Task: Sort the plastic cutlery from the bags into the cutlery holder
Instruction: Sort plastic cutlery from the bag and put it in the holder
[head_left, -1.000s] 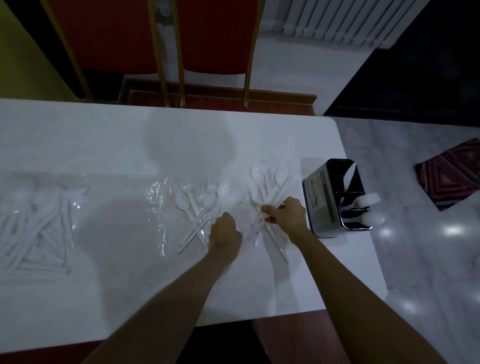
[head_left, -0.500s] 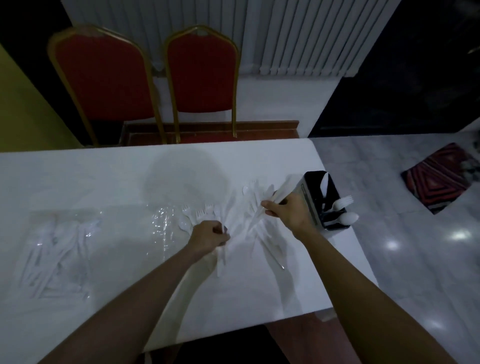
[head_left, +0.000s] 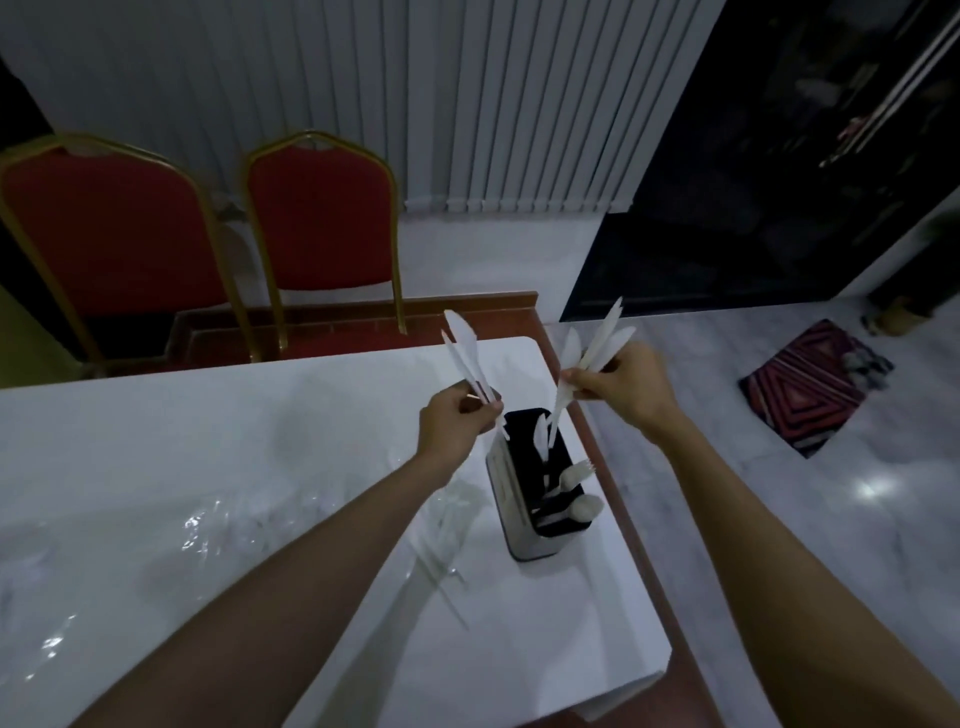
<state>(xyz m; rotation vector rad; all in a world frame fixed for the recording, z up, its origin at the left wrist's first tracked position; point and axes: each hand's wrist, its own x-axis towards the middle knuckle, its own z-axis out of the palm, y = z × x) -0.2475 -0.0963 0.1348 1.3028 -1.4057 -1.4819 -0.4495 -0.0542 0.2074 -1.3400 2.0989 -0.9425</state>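
Observation:
The black and grey cutlery holder (head_left: 519, 525) stands near the right edge of the white table (head_left: 218, 467). A fork and a spoon stick out of its near compartments, and a knife stands in the far one. My left hand (head_left: 457, 423) grips a few white plastic knives (head_left: 465, 348) just left of the holder's far end. My right hand (head_left: 621, 387) grips another bunch of white knives (head_left: 597, 343), raised above and to the right of the holder; their lower tips hang over its far compartment.
A clear plastic bag (head_left: 208, 530) and loose white cutlery (head_left: 441, 540) lie on the table left of the holder, partly under my left arm. Two red chairs with gold frames (head_left: 322, 218) stand behind the table. A patterned mat (head_left: 810, 387) lies on the floor at right.
Both hands have lifted off the cutlery pile with knives and moved right, up over the holder. The camera has swung up and to the right.

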